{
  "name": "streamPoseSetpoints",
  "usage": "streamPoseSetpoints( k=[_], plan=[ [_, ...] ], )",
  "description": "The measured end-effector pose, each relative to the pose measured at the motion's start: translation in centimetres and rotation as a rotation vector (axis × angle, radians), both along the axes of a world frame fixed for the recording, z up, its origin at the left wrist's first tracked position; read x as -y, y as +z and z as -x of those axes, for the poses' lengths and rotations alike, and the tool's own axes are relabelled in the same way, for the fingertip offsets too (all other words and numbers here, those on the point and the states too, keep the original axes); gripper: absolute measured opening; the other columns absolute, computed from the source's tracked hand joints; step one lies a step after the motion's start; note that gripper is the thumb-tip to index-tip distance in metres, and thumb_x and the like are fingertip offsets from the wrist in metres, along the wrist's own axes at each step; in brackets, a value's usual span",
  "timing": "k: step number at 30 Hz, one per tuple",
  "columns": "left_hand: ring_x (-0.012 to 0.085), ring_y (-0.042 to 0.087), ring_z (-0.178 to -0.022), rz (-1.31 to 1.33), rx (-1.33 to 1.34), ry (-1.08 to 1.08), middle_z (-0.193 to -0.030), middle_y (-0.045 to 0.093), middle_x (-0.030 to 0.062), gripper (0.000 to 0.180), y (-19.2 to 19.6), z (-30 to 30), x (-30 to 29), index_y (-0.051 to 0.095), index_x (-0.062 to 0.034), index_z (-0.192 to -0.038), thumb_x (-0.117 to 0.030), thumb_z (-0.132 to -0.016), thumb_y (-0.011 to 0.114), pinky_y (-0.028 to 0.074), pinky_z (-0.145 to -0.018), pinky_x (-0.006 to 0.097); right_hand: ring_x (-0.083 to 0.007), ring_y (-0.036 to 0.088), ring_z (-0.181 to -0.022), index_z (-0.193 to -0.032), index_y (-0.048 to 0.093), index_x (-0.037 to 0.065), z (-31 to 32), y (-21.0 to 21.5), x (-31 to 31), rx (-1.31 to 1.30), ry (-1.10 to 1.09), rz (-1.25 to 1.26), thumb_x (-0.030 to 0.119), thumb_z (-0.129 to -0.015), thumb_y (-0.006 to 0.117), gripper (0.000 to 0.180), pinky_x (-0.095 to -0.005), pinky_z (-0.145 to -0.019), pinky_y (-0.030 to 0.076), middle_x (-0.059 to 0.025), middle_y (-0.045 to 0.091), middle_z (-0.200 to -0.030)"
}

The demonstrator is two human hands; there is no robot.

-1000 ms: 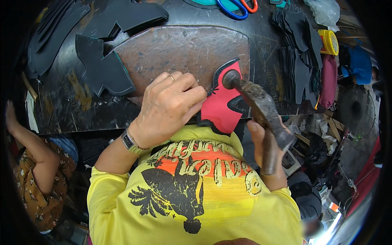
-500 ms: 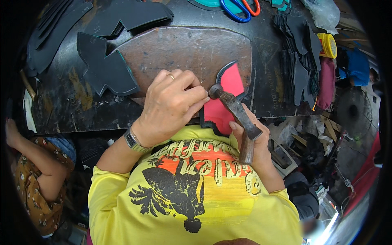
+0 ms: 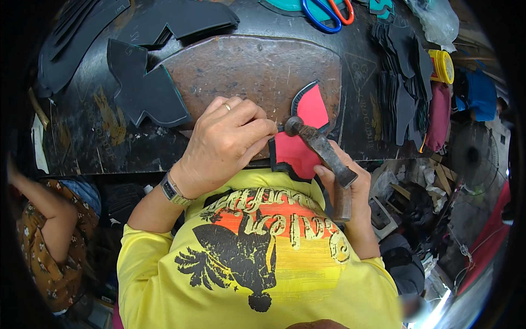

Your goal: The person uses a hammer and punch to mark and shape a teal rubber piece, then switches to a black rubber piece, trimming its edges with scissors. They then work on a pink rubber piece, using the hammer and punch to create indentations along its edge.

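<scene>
My right hand (image 3: 359,183) is closed around the short wooden handle of a worn metal hammer (image 3: 320,147). The hammer's round face rests over, or just above, the narrow waist of a red shoe-upper piece (image 3: 296,154) with a notched black border. At that waist's left edge my left hand (image 3: 227,134) is closed in a pinch, its fingertips right beside the hammer face. The pinched edge itself is mostly hidden by the fingers. Under the red piece's far part lies a brown board (image 3: 241,66); its near end reaches toward my yellow shirt.
Black cut pieces (image 3: 145,88) lie left of the board, with a fanned stack (image 3: 82,41) beyond. More black pieces (image 3: 402,82) are stacked at right, near a yellow tub (image 3: 441,67). Blue-and-red-handled scissors (image 3: 323,19) lie at the far edge. Another person's arm (image 3: 49,211) shows at left.
My left fingertips have drawn slightly left from the red piece's middle to its edge. The hammer stays over the waist, its handle shifted a little right. The whole view has shifted slightly.
</scene>
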State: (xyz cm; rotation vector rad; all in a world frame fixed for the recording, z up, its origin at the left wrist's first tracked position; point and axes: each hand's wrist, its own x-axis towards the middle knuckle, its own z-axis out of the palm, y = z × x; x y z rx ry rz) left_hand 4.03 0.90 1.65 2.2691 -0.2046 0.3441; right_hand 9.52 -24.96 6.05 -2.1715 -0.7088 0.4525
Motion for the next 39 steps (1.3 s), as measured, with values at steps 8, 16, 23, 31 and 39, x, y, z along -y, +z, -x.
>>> streamPoseSetpoints(
  k=[8,16,23,31,39],
  plan=[
    [0.0222,0.062,-0.087,-0.028,0.017,0.010,-0.088,0.060,0.0025,0.015,0.1,-0.1,0.0,0.071,-0.0091,-0.091,-0.009,-0.078,0.078,0.046,-0.081,0.037,-0.0213,0.070,-0.084,-0.136,0.064,0.000,0.2,0.3,-0.2,0.112,0.029,0.015,-0.008,-0.078,0.075,0.059,-0.0283,-0.076,0.054,-0.0151,0.073,-0.104],
    [0.0218,0.063,-0.084,-0.025,-0.015,0.016,-0.087,0.064,0.0020,0.014,0.2,0.0,0.0,0.076,-0.0106,-0.091,-0.009,-0.077,0.079,0.047,-0.079,0.036,-0.0227,0.065,-0.074,-0.139,0.063,0.004,0.2,0.3,-0.1,0.062,0.000,-0.034,-0.004,-0.075,0.072,0.065,-0.0311,-0.068,0.051,-0.0127,0.064,-0.086],
    [0.0219,0.065,-0.084,0.000,0.042,0.070,-0.087,0.066,0.0023,0.015,-0.2,0.4,0.4,0.076,-0.0098,-0.089,-0.008,-0.075,0.081,0.047,-0.080,0.036,-0.0216,0.063,-0.072,-0.141,0.061,0.004,-0.1,-0.4,-0.6,0.093,0.081,0.009,0.001,-0.073,0.078,0.070,-0.0306,-0.067,0.050,-0.0129,0.065,-0.087],
    [0.0230,0.065,-0.085,0.032,0.022,0.070,-0.087,0.066,0.0030,0.017,-0.2,0.5,0.3,0.074,-0.0089,-0.089,-0.007,-0.074,0.081,0.047,-0.082,0.038,-0.0221,0.065,-0.073,-0.140,0.062,0.002,-0.2,-0.2,-0.8,0.178,0.043,-0.028,0.001,-0.074,0.077,0.068,-0.0315,-0.067,0.051,-0.0140,0.067,-0.089],
    [0.0224,0.061,-0.087,0.015,0.059,0.114,-0.088,0.061,0.0016,0.018,-0.5,1.3,1.1,0.072,-0.0096,-0.088,-0.009,-0.073,0.082,0.045,-0.084,0.038,-0.0234,0.067,-0.076,-0.141,0.061,0.002,-0.2,-0.1,-1.1,0.096,0.117,0.050,-0.002,-0.074,0.077,0.069,-0.0316,-0.071,0.053,-0.0149,0.070,-0.095]
  ],
)
